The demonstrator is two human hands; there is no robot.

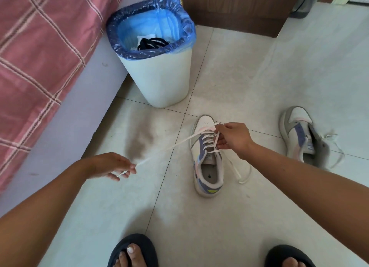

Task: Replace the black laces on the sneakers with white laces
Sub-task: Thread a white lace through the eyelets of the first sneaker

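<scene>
A white, grey and purple sneaker (207, 170) stands on the tiled floor in the middle, with a white lace (171, 145) threaded through its eyelets. My left hand (111, 165) pinches one end of that lace and holds it stretched out to the left. My right hand (232, 139) grips the sneaker at its laced front. The lace's other end (239, 173) lies loose on the floor right of the shoe. A second matching sneaker (301, 134) stands at the right with white lace on it. Black laces (151, 43) lie inside the bin.
A white waste bin (159, 80) with a blue liner stands behind the sneaker. A bed with a pink checked cover (36, 52) runs along the left. A brown wooden cabinet (239, 7) stands at the back. My feet in dark slippers (133, 250) are at the bottom edge.
</scene>
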